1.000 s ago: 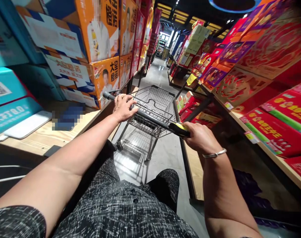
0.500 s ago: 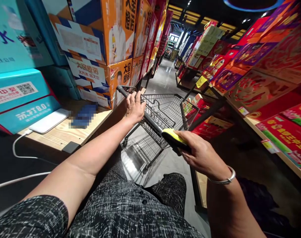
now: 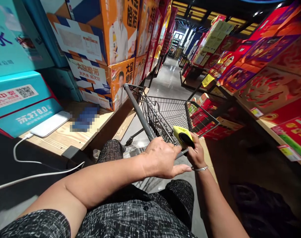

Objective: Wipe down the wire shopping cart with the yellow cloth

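Note:
My right hand [image 3: 197, 153] is closed around a soft-looking yellow-and-black pad [image 3: 181, 134], at the right end of the shopping cart's handle. A silver bracelet [image 3: 200, 169] circles that wrist. My left hand [image 3: 162, 158] is over the grey cart handle [image 3: 140, 115], close to the right hand. Its thumb stretches out to the right, apart from the fingers, and nothing shows in it. Part of the handle is hidden behind this hand. The wire shopping cart [image 3: 165, 109] stands tilted in view ahead of me, its basket pointing to the right.
At left, a wooden shelf [image 3: 58, 142] bears a white power bank [image 3: 50, 124] with a cable, a blurred dark-blue item [image 3: 84, 117] and teal boxes [image 3: 24, 99]. Orange cartons [image 3: 118, 79] are stacked behind. Red gift boxes [image 3: 261, 79] line the right side. An aisle [image 3: 162, 74] runs ahead.
My left hand has moved right and nearer along the handle, beside my right hand. The pad has tipped and moved slightly right. The cart has shifted right in view.

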Demonstrator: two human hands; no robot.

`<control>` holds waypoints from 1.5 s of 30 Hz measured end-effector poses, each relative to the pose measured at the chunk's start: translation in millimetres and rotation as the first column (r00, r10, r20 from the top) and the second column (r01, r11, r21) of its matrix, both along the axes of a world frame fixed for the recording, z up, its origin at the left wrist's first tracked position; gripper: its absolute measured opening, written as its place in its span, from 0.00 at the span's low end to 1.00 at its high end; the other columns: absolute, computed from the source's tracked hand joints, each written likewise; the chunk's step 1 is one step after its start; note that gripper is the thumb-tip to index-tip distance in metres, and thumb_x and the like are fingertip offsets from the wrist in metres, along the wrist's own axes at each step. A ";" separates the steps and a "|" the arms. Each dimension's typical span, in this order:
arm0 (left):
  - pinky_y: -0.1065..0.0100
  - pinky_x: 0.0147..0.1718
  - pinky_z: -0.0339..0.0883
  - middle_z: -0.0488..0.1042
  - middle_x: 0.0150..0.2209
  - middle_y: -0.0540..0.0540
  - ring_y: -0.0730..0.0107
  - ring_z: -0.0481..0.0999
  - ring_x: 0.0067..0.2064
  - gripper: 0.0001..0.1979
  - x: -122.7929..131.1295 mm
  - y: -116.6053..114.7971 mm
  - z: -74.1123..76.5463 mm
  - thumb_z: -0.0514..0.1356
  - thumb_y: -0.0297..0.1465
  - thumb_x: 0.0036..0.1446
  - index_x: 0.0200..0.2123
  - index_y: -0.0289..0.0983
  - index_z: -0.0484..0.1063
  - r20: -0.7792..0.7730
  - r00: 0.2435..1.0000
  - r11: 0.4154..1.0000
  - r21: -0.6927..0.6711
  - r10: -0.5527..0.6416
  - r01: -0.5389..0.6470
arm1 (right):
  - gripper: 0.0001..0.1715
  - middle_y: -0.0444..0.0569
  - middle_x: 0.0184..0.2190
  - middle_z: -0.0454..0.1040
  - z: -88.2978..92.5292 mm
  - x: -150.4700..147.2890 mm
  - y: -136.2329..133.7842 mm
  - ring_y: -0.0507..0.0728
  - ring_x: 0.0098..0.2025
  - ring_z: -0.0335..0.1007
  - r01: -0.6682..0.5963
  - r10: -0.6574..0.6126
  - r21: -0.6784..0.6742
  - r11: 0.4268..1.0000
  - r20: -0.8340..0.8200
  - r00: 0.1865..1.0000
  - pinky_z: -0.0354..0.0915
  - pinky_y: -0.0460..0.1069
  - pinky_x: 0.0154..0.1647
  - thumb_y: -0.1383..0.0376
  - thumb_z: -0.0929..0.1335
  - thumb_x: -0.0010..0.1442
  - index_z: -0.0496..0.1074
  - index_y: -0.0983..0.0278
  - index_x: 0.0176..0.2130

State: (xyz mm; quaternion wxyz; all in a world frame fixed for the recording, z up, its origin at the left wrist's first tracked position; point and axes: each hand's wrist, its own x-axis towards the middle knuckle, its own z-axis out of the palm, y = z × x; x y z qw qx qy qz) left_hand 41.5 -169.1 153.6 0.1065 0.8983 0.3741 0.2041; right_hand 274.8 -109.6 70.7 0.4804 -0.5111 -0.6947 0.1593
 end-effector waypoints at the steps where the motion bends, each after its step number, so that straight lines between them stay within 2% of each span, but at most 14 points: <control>1: 0.49 0.42 0.67 0.81 0.36 0.37 0.49 0.81 0.38 0.30 -2.9 0.9 3.8 0.55 0.55 0.62 0.51 0.36 0.76 -0.069 0.998 1.000 -0.011 -0.014 0.013 | 0.26 0.54 0.50 0.74 -0.9 -0.5 5.1 0.63 0.51 0.72 -0.030 0.031 -0.035 0.999 0.001 1.000 0.68 0.59 0.54 0.58 0.67 0.56 0.70 0.62 0.54; 3: 0.54 0.41 0.68 0.82 0.36 0.43 0.52 0.81 0.39 0.24 -10.9 5.2 10.7 0.57 0.49 0.63 0.52 0.40 0.76 -0.157 0.985 0.998 -0.017 -0.066 0.065 | 0.27 0.52 0.50 0.75 2.2 -1.1 13.2 0.63 0.51 0.71 -0.085 0.089 -0.117 0.989 0.028 0.996 0.68 0.57 0.53 0.60 0.67 0.54 0.71 0.62 0.53; 5: 0.58 0.39 0.68 0.83 0.38 0.46 0.54 0.82 0.41 0.22 -19.7 11.2 15.4 0.58 0.46 0.62 0.54 0.42 0.75 -0.189 0.977 0.995 -0.016 -0.099 0.098 | 0.28 0.51 0.50 0.75 9.2 -2.1 18.1 0.62 0.51 0.71 -0.132 0.153 -0.204 0.970 0.089 0.984 0.67 0.55 0.53 0.63 0.65 0.52 0.71 0.61 0.53; 10: 0.60 0.39 0.66 0.83 0.38 0.48 0.57 0.82 0.41 0.22 -36.0 25.7 15.2 0.59 0.40 0.59 0.56 0.45 0.76 -0.152 0.980 0.992 -0.003 -0.125 0.126 | 0.29 0.49 0.47 0.77 24.1 -12.1 20.2 0.61 0.48 0.72 -0.136 0.196 -0.299 0.944 0.182 0.964 0.67 0.55 0.52 0.65 0.63 0.50 0.70 0.60 0.53; 13: 0.60 0.44 0.65 0.84 0.38 0.48 0.59 0.81 0.41 0.23 -45.5 34.5 11.2 0.60 0.37 0.58 0.57 0.44 0.76 -0.097 0.984 0.989 -0.019 -0.147 0.146 | 0.29 0.49 0.46 0.76 25.5 -22.7 18.5 0.61 0.47 0.72 -0.094 0.157 -0.290 0.953 0.204 0.966 0.67 0.56 0.51 0.65 0.63 0.51 0.70 0.60 0.53; 16: 0.61 0.50 0.62 0.83 0.41 0.49 0.64 0.79 0.42 0.20 -58.9 46.0 5.9 0.61 0.34 0.58 0.54 0.41 0.77 -0.001 0.980 0.980 -0.025 -0.197 0.197 | 0.29 0.51 0.47 0.76 22.0 -35.1 16.2 0.62 0.47 0.71 -0.045 0.097 -0.245 0.969 0.204 0.974 0.67 0.57 0.52 0.65 0.63 0.51 0.69 0.61 0.54; 21: 0.61 0.54 0.57 0.83 0.39 0.48 0.68 0.79 0.41 0.13 -88.8 67.9 -0.8 0.62 0.33 0.59 0.47 0.40 0.80 0.108 0.961 0.967 0.059 -0.254 0.249 | 0.32 0.53 0.51 0.72 9.8 -59.4 11.2 0.62 0.51 0.70 0.004 0.009 -0.147 0.989 0.090 0.996 0.65 0.58 0.56 0.66 0.63 0.52 0.66 0.61 0.57; 25: 0.61 0.53 0.58 0.83 0.37 0.50 0.67 0.79 0.40 0.11 -103.2 73.4 7.2 0.61 0.32 0.59 0.44 0.42 0.81 0.021 0.987 0.984 0.084 -0.159 0.157 | 0.32 0.52 0.53 0.71 2.3 -76.7 7.9 0.61 0.53 0.68 -0.053 0.049 -0.104 0.993 -0.041 0.998 0.65 0.57 0.58 0.66 0.64 0.54 0.65 0.59 0.59; 28: 0.59 0.50 0.60 0.83 0.34 0.49 0.64 0.79 0.38 0.09 -96.2 65.7 16.9 0.60 0.32 0.59 0.38 0.41 0.82 -0.137 0.990 0.986 0.165 0.044 -0.021 | 0.34 0.50 0.55 0.70 2.1 -84.4 7.0 0.60 0.55 0.67 -0.179 0.177 -0.037 0.983 -0.055 0.983 0.64 0.57 0.60 0.70 0.64 0.53 0.65 0.57 0.59; 31: 0.59 0.41 0.62 0.82 0.35 0.45 0.59 0.79 0.37 0.13 -78.0 55.6 17.9 0.58 0.38 0.64 0.37 0.38 0.81 -0.242 0.940 0.949 0.262 0.239 -0.174 | 0.35 0.49 0.56 0.68 5.7 -84.9 8.2 0.59 0.59 0.65 -0.300 0.299 0.044 0.953 0.033 0.954 0.62 0.58 0.63 0.72 0.63 0.53 0.66 0.56 0.59; 34: 0.60 0.36 0.60 0.81 0.36 0.44 0.57 0.79 0.38 0.20 -64.4 54.9 7.1 0.56 0.47 0.66 0.40 0.38 0.80 -0.244 0.916 0.920 0.312 0.320 -0.238 | 0.34 0.50 0.56 0.69 10.4 -75.1 11.2 0.59 0.59 0.65 -0.368 0.359 0.039 0.929 0.146 0.922 0.61 0.59 0.63 0.74 0.62 0.55 0.67 0.55 0.59; 37: 0.59 0.36 0.58 0.81 0.34 0.44 0.56 0.79 0.38 0.24 -64.4 66.2 -5.2 0.55 0.52 0.66 0.35 0.39 0.79 -0.198 0.906 0.890 0.352 0.373 -0.290 | 0.35 0.49 0.57 0.70 13.5 -53.7 14.3 0.60 0.59 0.64 -0.354 0.344 -0.018 0.935 0.285 0.895 0.61 0.60 0.62 0.75 0.63 0.55 0.68 0.54 0.59; 41: 0.61 0.35 0.56 0.81 0.30 0.46 0.59 0.79 0.35 0.24 -74.8 87.0 -11.7 0.57 0.53 0.64 0.29 0.40 0.78 -0.145 0.904 0.872 0.361 0.402 -0.329 | 0.35 0.49 0.58 0.71 11.7 -9.3 14.6 0.61 0.57 0.65 -0.207 0.210 -0.053 0.977 0.425 0.881 0.61 0.60 0.60 0.75 0.63 0.54 0.70 0.55 0.58; 45: 0.62 0.36 0.55 0.81 0.31 0.48 0.62 0.78 0.35 0.26 -84.1 104.4 -13.5 0.56 0.54 0.64 0.29 0.41 0.78 -0.125 0.907 0.867 0.371 0.403 -0.334 | 0.34 0.51 0.57 0.72 1.8 44.5 6.7 0.63 0.55 0.67 0.032 0.009 -0.070 0.997 0.522 0.853 0.60 0.61 0.58 0.73 0.63 0.54 0.71 0.56 0.58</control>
